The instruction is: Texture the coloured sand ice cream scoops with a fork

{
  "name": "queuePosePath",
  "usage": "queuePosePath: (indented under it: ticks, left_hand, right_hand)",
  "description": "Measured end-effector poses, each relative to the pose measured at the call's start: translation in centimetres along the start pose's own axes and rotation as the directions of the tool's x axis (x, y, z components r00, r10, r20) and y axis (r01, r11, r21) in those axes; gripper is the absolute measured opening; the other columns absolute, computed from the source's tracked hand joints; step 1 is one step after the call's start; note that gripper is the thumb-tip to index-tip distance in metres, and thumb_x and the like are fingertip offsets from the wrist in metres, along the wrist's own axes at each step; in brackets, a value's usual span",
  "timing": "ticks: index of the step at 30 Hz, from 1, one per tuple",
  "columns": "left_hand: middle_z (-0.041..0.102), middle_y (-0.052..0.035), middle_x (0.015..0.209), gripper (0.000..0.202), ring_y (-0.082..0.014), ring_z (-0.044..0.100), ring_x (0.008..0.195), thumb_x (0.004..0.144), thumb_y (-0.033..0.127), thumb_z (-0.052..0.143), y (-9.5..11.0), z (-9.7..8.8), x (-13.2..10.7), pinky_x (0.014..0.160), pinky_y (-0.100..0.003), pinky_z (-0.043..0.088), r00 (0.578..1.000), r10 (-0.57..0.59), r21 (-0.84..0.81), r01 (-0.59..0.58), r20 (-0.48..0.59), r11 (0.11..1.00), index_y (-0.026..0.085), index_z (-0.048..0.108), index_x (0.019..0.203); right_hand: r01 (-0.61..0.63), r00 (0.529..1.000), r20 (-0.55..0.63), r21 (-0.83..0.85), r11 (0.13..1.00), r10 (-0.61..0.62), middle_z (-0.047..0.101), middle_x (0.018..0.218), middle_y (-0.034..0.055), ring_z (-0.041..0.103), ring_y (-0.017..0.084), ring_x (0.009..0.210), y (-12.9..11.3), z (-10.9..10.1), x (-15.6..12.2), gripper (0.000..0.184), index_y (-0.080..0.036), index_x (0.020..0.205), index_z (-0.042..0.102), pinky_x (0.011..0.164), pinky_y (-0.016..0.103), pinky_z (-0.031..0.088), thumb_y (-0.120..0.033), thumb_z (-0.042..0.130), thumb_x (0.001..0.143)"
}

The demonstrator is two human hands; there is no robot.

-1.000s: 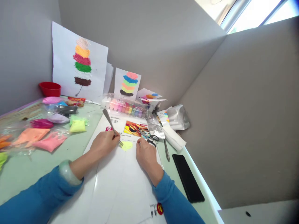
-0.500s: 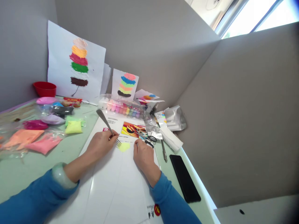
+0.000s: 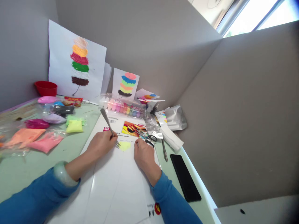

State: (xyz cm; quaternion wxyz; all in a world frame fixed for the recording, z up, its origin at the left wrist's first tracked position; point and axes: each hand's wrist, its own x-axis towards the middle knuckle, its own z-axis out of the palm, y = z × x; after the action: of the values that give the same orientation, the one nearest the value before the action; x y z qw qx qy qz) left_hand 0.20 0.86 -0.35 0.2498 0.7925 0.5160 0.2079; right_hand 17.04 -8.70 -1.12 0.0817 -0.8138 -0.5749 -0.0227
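Observation:
My left hand (image 3: 101, 143) is closed around a metal fork (image 3: 106, 121), its handle slanting up and its tines pointing down. The tines are at the left edge of a flat yellow-green patch of clay (image 3: 125, 146) on the white paper (image 3: 116, 174). My right hand (image 3: 144, 154) rests on the paper just right of the patch, its fingers curled in; whether anything is inside them is hidden. Beyond the right hand lie scissors with black handles (image 3: 152, 138).
Bags of coloured clay (image 3: 46, 141) lie at the left, near a red bowl (image 3: 46, 88). A pack of clay colours (image 3: 122, 107) stands behind the paper. A black phone (image 3: 185, 177), a pen (image 3: 164, 151) and a white tissue (image 3: 172, 139) lie at the right. Painted sheets (image 3: 98, 65) lean on the wall.
The fork's handle has swung a little to the right and steeper, and its tines have shifted slightly left on the patch's edge. My right hand stays in place.

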Motion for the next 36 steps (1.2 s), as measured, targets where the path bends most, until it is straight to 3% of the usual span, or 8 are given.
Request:
queuePosePath:
  ticks: [9, 17, 23, 29, 32, 34, 36]
  left_hand:
    - [0.073, -0.0005, 0.085, 0.035, -0.0197, 0.067, 0.081, 0.090, 0.041, 0.034, 0.3, 0.1, -0.3, 0.074, -0.028, 0.046, 0.981, 0.173, -0.209, -0.188, -0.089, 0.960, 0.022, 0.063, 0.088]
    - [0.071, -0.0032, 0.089, 0.036, -0.0179, 0.065, 0.075, 0.094, 0.039, 0.030, 1.1, 0.2, -1.4, 0.069, -0.028, 0.046, 0.897, 0.428, -0.177, -0.441, -0.108, 0.880, 0.020, 0.060, 0.098]
    - [0.067, -0.0012, 0.070, 0.038, -0.0154, 0.060, 0.063, 0.092, 0.044, 0.037, 1.6, -0.4, -1.6, 0.062, -0.026, 0.042, 0.906, 0.410, -0.137, -0.421, -0.105, 0.896, 0.020, 0.060, 0.075]
    - [0.057, 0.0008, 0.056, 0.042, -0.0131, 0.052, 0.054, 0.094, 0.041, 0.033, 1.8, -0.6, -2.0, 0.056, -0.025, 0.033, 0.926, 0.358, -0.016, -0.363, -0.117, 0.932, 0.019, 0.056, 0.065]
    - [0.054, 0.0005, 0.052, 0.042, -0.0124, 0.046, 0.049, 0.093, 0.040, 0.034, 1.5, 0.0, -1.8, 0.052, -0.026, 0.025, 0.914, 0.369, 0.115, -0.354, -0.170, 0.928, 0.019, 0.053, 0.062]
    - [0.055, -0.0002, 0.051, 0.042, -0.0127, 0.046, 0.047, 0.093, 0.039, 0.035, 1.3, 0.5, -1.8, 0.051, -0.027, 0.021, 0.891, 0.412, 0.201, -0.376, -0.192, 0.905, 0.019, 0.054, 0.061]
    - [0.057, -0.0013, 0.052, 0.040, -0.0137, 0.049, 0.048, 0.093, 0.038, 0.037, 1.1, 0.9, -1.8, 0.050, -0.027, 0.019, 0.868, 0.452, 0.278, -0.391, -0.204, 0.877, 0.019, 0.056, 0.062]
  right_hand:
    - [0.014, 0.999, -0.031, 0.020, 1.000, -0.013, 0.071, 0.096, 0.0052, 0.066, 0.019, 0.081, 0.1, 0.4, 0.1, 0.019, -0.021, 0.103, 0.058, 0.067, 0.029, 0.035, -0.026, 0.041, 0.096]
    - [0.023, 0.998, -0.055, 0.042, 0.999, -0.020, 0.072, 0.095, 0.0040, 0.066, 0.018, 0.080, 0.3, 0.5, 0.0, 0.016, -0.021, 0.102, 0.058, 0.065, 0.028, 0.034, -0.025, 0.044, 0.094]
    - [0.026, 0.998, -0.061, 0.036, 0.999, -0.024, 0.072, 0.094, 0.0040, 0.067, 0.019, 0.080, 0.2, 0.4, 0.0, 0.017, -0.021, 0.102, 0.059, 0.064, 0.028, 0.035, -0.025, 0.044, 0.094]
    - [0.058, 0.989, -0.140, 0.092, 0.994, -0.044, 0.073, 0.088, 0.0045, 0.066, 0.018, 0.074, 0.5, 0.8, 0.0, 0.016, -0.020, 0.098, 0.061, 0.062, 0.027, 0.037, -0.024, 0.047, 0.092]
    - [0.168, 0.949, -0.300, 0.206, 0.964, -0.102, 0.072, 0.082, 0.0047, 0.064, 0.016, 0.067, 0.8, 0.9, -0.2, 0.019, -0.019, 0.095, 0.062, 0.061, 0.026, 0.039, -0.025, 0.044, 0.093]
    - [0.349, 0.876, -0.440, 0.292, 0.891, -0.198, 0.070, 0.079, 0.0045, 0.062, 0.014, 0.062, 0.8, 0.8, -0.5, 0.022, -0.017, 0.099, 0.060, 0.059, 0.025, 0.041, -0.027, 0.041, 0.095]
    - [0.554, 0.771, -0.553, 0.339, 0.760, -0.315, 0.067, 0.075, 0.0027, 0.059, 0.012, 0.057, 0.6, 0.5, -0.8, 0.024, -0.016, 0.108, 0.056, 0.058, 0.024, 0.043, -0.031, 0.043, 0.095]
